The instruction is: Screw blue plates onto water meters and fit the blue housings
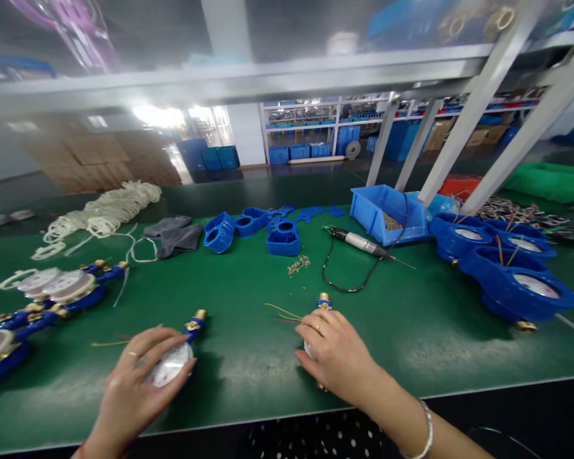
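My left hand (pixel 131 382) is wrapped round a water meter (pixel 175 362) with a white dial and a blue body, its brass end pointing away from me. My right hand (pixel 333 352) covers a second water meter (pixel 323 302) near the table's front edge; only its brass and blue end shows past my fingers. Thin yellow and red wires (pixel 282 312) lie just left of that meter. Both meters rest on the green table (pixel 249 357).
Several finished meters (pixel 52 290) lie at the left. Blue plastic housings (pixel 253 228), a small heap of screws (pixel 298 264), an electric screwdriver (pixel 361 243) with its black cable, a blue bin (pixel 382 213) and blue-cased meters (pixel 507 271) sit further back. White rings (pixel 108 213) and grey gloves (pixel 175 234) lie far left.
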Motion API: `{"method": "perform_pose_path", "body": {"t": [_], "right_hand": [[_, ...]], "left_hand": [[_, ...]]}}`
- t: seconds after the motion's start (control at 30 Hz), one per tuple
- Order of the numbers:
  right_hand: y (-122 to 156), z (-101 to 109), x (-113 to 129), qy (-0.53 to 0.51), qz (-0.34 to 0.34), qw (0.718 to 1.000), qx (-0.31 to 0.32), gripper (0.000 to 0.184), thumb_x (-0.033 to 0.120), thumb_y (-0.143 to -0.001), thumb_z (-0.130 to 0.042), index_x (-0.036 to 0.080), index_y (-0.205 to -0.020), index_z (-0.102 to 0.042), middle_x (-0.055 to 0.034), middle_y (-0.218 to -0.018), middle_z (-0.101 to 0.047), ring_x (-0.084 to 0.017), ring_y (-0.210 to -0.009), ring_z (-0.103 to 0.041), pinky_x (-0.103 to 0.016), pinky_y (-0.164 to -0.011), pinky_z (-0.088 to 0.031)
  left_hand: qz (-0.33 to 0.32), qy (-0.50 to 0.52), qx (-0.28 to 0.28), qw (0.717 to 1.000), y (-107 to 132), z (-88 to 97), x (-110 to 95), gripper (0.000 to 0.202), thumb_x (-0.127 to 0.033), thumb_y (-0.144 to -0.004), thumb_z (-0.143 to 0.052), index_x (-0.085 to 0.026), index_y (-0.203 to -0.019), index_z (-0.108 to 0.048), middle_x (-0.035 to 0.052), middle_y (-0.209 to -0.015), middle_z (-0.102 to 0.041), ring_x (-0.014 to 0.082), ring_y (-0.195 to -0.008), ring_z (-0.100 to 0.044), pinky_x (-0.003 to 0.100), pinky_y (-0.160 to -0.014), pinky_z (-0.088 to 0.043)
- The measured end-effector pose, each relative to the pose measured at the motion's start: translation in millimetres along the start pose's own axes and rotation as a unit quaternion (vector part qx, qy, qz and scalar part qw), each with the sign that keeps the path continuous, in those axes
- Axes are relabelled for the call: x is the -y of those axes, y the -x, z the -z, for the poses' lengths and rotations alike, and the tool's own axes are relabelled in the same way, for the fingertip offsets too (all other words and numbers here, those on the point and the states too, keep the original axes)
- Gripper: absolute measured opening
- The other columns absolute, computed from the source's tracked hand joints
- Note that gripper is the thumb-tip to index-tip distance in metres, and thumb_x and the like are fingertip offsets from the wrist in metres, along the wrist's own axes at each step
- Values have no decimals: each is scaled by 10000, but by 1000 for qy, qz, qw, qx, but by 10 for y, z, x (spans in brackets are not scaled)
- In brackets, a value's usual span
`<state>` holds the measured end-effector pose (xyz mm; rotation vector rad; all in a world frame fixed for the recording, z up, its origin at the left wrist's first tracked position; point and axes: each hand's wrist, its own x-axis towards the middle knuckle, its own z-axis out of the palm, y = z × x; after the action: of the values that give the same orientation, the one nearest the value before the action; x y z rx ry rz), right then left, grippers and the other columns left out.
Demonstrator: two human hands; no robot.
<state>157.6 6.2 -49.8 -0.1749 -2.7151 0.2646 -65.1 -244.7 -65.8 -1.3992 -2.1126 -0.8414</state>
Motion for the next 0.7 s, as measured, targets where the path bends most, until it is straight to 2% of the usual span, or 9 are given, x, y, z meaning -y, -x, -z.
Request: {"method": "perform_pose_path", "body": {"t": [0.07, 0.17, 0.3, 0.43, 0.57, 0.7], "right_hand": [[75, 55, -103, 7, 2, 1000, -17, 236, 223, -742, -705, 157, -960, -643, -72, -973, -669, -241, -950, -575, -409, -846, -493], [180, 158, -249, 17, 3, 999, -29, 236, 204, -731, -709, 161, -953, -643, -69, -970, -672, -241, -949, -583, -409, -840, -501], [315, 304, -405, 23, 7, 999, -23, 198, 195, -756, -675, 164, -949, -642, -70, -978, -674, -234, -948, -594, -405, -840, -504], [399, 364, -492, 32, -2, 999, -27, 169, 215, -795, -636, 168, -958, -643, -77, -979, -673, -225, -962, -598, -399, -858, -501], [404, 353, -510, 42, 4, 999, -33, 172, 235, -799, -630, 170, -956, -650, -85, -978, -675, -225, -946, -603, -407, -862, -500], [385, 373, -506, 18, 11, 999, -29, 151, 218, -786, -635, 171, -930, -643, -63, -955, -674, -214, -934, -598, -388, -856, -495]], "left_hand": [[-26, 50, 6, 998, -85, -198, -353, 196, -329, -804, -639, -236, -975, -628, 47, -990, -656, 209, -887, -645, 364, -810, -537], [-12, 109, -9, 994, -199, -468, -818, 156, -277, -827, -608, -213, -969, -616, 48, -952, -661, 174, -826, -659, 306, -748, -556], [2, 164, -46, 985, -287, -746, -1227, 162, -242, -802, -640, -197, -957, -624, 65, -964, -657, 183, -850, -657, 315, -764, -558], [34, 182, -68, 980, -352, -914, -1406, 169, -245, -794, -651, -193, -954, -628, 66, -957, -651, 185, -848, -650, 326, -774, -553], [76, 172, -82, 979, -401, -994, -1512, 160, -257, -799, -649, -194, -942, -615, 66, -949, -626, 196, -861, -635, 347, -782, -540], [77, 164, -80, 980, -410, -1055, -1547, 156, -244, -806, -644, -184, -944, -602, 70, -952, -609, 207, -881, -617, 359, -798, -522]]}}
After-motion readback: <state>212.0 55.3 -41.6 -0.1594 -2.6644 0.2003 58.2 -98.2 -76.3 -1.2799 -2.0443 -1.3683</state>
